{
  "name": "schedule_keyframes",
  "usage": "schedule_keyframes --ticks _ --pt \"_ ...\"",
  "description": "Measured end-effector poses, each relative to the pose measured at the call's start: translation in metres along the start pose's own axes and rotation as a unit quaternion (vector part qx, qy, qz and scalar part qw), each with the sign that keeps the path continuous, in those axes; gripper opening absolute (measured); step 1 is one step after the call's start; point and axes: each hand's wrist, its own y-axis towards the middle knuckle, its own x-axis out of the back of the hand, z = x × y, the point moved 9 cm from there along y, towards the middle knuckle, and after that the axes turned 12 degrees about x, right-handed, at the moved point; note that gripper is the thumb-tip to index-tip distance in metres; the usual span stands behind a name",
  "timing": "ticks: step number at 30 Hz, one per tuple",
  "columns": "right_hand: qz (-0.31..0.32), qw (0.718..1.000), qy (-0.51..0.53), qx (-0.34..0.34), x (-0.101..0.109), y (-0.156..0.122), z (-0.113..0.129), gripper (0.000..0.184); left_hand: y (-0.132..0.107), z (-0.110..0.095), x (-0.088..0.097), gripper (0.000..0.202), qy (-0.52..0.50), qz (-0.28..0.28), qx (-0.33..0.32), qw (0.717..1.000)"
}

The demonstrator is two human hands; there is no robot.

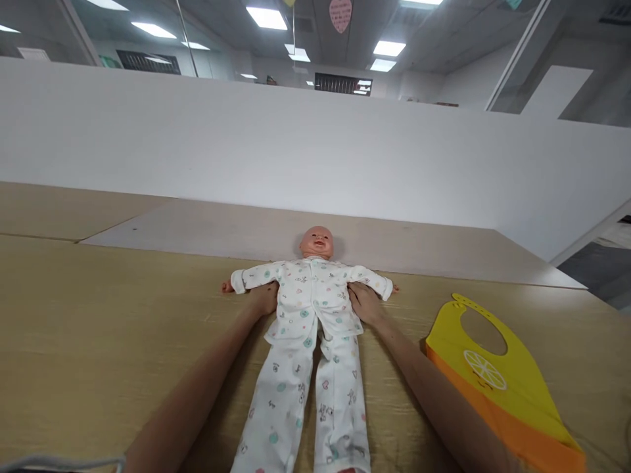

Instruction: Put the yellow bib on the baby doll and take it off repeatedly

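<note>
Across the counter [123, 315], stretching toward its far edge, the doll [300, 302] lies face up, left hand [266, 299] and right hand [363, 302] seemingly steadying its sides, their grip too hidden to tell, the next move calling for even support.

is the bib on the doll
No, the bib lies on the table, off to the right of the doll.

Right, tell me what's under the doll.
Tan tabletop shows around the doll. The left hand and right hand are against its sides, partly covered; whatever lies directly beneath its body is hidden.
</note>
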Motion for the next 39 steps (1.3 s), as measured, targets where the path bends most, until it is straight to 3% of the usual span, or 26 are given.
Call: schedule_keyframes --ticks 5,11,18,28,39 --pt "0.067 0.993 -0.090 -0.024 -0.006 0.003 -0.005 0.034 -0.001 0.013 0.007 0.039 0.033 0.016 0.033 0.999" --pt "0.086 0.991 -0.102 -0.019 -0.012 0.002 -0.006 0.040 -0.009 0.007 0.010 0.040 0.051 0.016 0.022 0.998" --pt "0.070 0.992 -0.097 -0.030 -0.011 0.000 -0.006 0.037 -0.022 -0.006 0.010 0.043 0.028 0.020 -0.028 0.999" --pt "0.045 0.987 -0.118 -0.098 0.003 -0.007 -0.008 0.042 -0.020 0.009 0.010 0.040 0.047 0.001 0.058 0.997" --pt "0.017 0.992 -0.082 -0.099 0.011 -0.009 -0.009 0.035 -0.020 0.013 0.016 0.042 0.004 -0.004 0.079 0.997"
